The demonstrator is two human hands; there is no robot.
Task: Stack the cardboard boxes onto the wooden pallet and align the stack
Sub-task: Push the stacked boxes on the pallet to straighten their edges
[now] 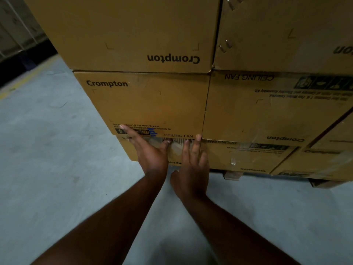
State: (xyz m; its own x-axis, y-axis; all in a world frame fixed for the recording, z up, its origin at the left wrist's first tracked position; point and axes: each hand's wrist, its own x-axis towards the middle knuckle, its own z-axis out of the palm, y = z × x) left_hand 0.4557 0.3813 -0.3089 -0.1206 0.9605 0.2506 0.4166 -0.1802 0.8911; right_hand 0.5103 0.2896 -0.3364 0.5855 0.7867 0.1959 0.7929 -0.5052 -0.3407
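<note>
- Grey concrete floor (47, 159) lies to the left of the stack.
- Left hand (150, 152) presses flat against the bottom cardboard box (219, 155), fingers (128, 131) straight and spread, tips reaching the middle box (145, 104).
- Right hand (193, 165) lies flat just beside it, fingers straight, holding nothing.
- Wooden pallet (232, 175) shows beneath the boxes.

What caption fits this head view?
Both hands, left and right, press flat against the bottom box of a stack on a pallet.
</note>
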